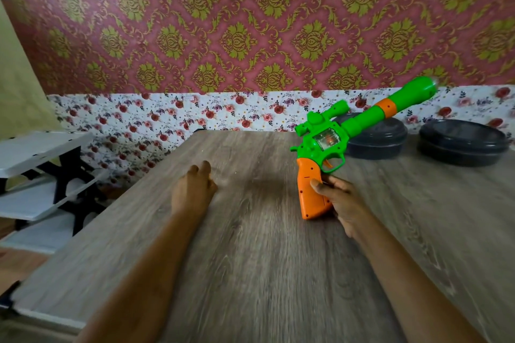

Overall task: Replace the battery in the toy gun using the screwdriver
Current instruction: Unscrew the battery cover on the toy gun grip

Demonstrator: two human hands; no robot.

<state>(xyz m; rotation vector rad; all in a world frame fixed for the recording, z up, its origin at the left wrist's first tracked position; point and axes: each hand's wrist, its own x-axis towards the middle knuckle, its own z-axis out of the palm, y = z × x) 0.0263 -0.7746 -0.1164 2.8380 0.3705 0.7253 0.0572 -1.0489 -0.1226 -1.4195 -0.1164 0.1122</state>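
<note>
The worry from where I stand is the hold on the toy gun [323, 145]: the right hand [342, 203] has it only by the lower part of the orange grip [309, 192], while the long green barrel [390, 108] sticks up and away toward the far right corner of the bench [250, 259]. With that much length out beyond the hold, I'd guess it could tip or twist, and the muzzle end passes over the two dark round lidded containers [376, 139] sitting by the far right edge, so a careless swing might knock one. No screwdriver or spare battery shows anywhere on the bench, so the cover on the grip looks unopened and the job is, I reckon, barely begun; any small screw, once out, could roll off this plain wooden top. The right arm reaches forward from the near edge, its fingers [317, 185] wrapped round the grip, thumb on the near face, the butt low, close to the bench or just touching it. The left hand [192, 189] lies on the bench toward the middle, well apart from the gun, holding nothing, its fingers [202, 170] together and loosely bent, though blur hides the detail. A white shelf rack [41, 153] stands off the left edge
</note>
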